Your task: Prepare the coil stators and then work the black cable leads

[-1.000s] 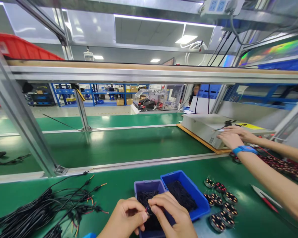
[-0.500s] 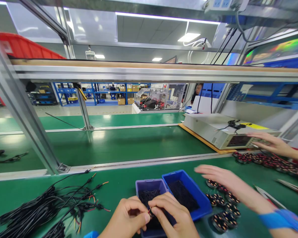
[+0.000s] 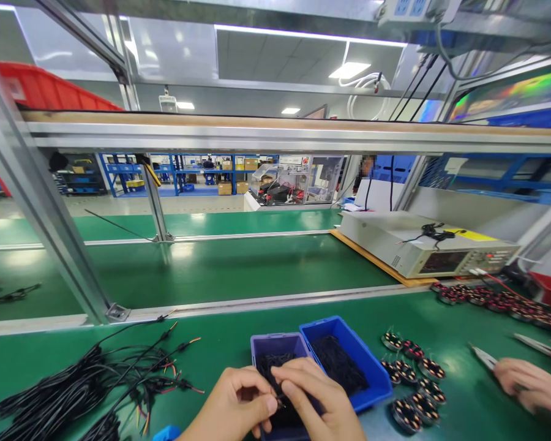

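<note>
**Handling a small dark piece [image 3: 280, 402] above the purple bin [image 3: 275, 345]**

The small dark piece is pinched at the near part of the purple bin, above its opening. The left hand [image 3: 239, 401] and the right hand [image 3: 319, 398] are brought close together, the thumb and fingers of each closed on it; its exact shape is mostly hidden by the fingers.

The work on this piece is judged to be under way rather than finished, since it has not been released by either hand. Plenty of stock appears to be left: black pieces are heaped inside the purple bin and inside the blue bin [image 3: 373, 372] just to its right. To the left of the purple bin, black cables [image 3: 59, 383] with bared red, yellow and orange ends are laid in a loose bundle; whether these have been completed cannot be told. Round motor parts [image 3: 406, 414] are grouped on the tabletop [image 3: 220, 355], right of the purple bin. Farther right, a silver-tipped tool [image 3: 483, 356] is covered by a co-worker's hand [image 3: 530, 381].

No brand or wording can be read. Markings on the grey test instrument [image 3: 386, 242], behind and right of the purple bin, are too small, and its yellow label [image 3: 477, 234] is illegible.
</note>
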`<action>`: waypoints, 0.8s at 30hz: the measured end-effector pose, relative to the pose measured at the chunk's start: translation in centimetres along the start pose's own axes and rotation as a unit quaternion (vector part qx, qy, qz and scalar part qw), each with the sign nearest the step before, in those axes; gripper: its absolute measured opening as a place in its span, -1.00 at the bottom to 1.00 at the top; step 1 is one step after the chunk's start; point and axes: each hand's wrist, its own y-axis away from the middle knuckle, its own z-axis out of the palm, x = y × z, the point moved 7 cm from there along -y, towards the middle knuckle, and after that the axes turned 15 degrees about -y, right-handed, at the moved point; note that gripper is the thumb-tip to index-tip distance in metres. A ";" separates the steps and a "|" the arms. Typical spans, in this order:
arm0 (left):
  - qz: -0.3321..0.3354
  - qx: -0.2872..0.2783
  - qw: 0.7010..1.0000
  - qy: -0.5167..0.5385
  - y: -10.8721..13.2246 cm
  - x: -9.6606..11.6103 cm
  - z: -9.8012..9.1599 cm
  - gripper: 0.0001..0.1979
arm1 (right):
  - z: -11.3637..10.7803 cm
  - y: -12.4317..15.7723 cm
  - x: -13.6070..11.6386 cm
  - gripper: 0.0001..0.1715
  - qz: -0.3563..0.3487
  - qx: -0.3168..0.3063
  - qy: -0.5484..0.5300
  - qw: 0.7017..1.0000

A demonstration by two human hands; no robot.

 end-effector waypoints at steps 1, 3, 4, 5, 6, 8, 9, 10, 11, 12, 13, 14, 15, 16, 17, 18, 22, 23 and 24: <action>-0.005 0.005 1.000 0.008 0.0 0.0 0.0 -0.50 | -0.4 0.1 0.3 -0.72 0.011 0.025 -0.009 1.000; -0.015 0.009 1.000 0.013 0.0 -0.1 0.1 -0.50 | -0.8 0.2 0.8 -0.74 0.029 0.049 -0.019 0.998; -0.019 0.009 1.000 0.013 0.0 -0.1 0.1 -0.51 | -0.8 0.3 0.8 -0.75 0.028 0.053 -0.019 0.998; -0.020 0.007 1.000 0.012 0.0 -0.1 0.1 -0.53 | -0.8 0.2 0.6 -0.76 0.017 0.053 -0.017 0.998; -0.020 0.004 1.000 0.010 0.0 -0.1 0.1 -0.54 | -0.6 0.1 0.2 -0.77 -0.001 0.051 -0.013 0.999; -0.019 -0.002 1.000 0.006 0.0 -0.1 0.1 -0.57 | -0.3 0.0 -0.7 -0.80 -0.048 0.044 -0.002 0.998; -0.019 -0.004 1.000 0.003 0.0 -0.1 0.1 -0.59 | -0.1 -0.1 -1.2 -0.80 -0.072 0.040 0.004 0.997; -0.018 -0.006 1.000 -0.001 0.1 -0.1 0.1 -0.60 | 0.2 -0.2 -1.6 -0.80 -0.091 0.036 0.010 0.995; -0.016 -0.007 1.000 -0.005 0.1 -0.2 0.0 -0.62 | 0.3 -0.2 -1.9 -0.79 -0.106 0.033 0.017 0.994; -0.013 -0.007 1.000 -0.009 0.1 -0.2 0.0 -0.63 | 0.5 -0.2 -2.1 -0.78 -0.115 0.028 0.024 0.993; -0.008 -0.009 1.000 -0.013 0.1 -0.2 0.0 -0.64 | 0.6 -0.3 -2.2 -0.78 -0.120 0.025 0.030 0.992; -0.003 -0.011 1.000 -0.018 0.1 -0.2 0.0 -0.66 | 0.7 -0.3 -2.2 -0.77 -0.121 0.020 0.036 0.992; 0.002 -0.014 1.000 -0.022 0.1 -0.2 0.0 -0.67 | 0.8 -0.3 -2.3 -0.77 -0.120 0.016 0.041 0.992; 0.006 -0.018 0.999 -0.026 0.1 -0.2 0.0 -0.68 | 0.8 -0.2 -2.3 -0.77 -0.120 0.013 0.045 0.992; 0.010 -0.021 0.999 -0.030 0.1 -0.2 0.0 -0.69 | 0.8 -0.2 -2.3 -0.77 -0.122 0.010 0.048 0.991; 0.014 -0.024 0.999 -0.034 0.1 -0.1 0.1 -0.69 | 0.8 -0.1 -2.3 -0.77 -0.126 0.009 0.051 0.991; 0.014 -0.031 0.998 -0.045 0.1 0.4 0.2 -0.69 | 0.9 -0.1 -2.3 -0.76 -0.136 -0.005 0.060 0.989; 0.011 -0.030 0.998 -0.047 0.1 0.6 0.3 -0.68 | 0.9 -0.1 -2.2 -0.76 -0.135 -0.007 0.063 0.989; 0.007 -0.027 0.998 -0.048 0.1 0.8 0.3 -0.67 | 0.9 -0.1 -2.1 -0.76 -0.135 -0.008 0.065 0.989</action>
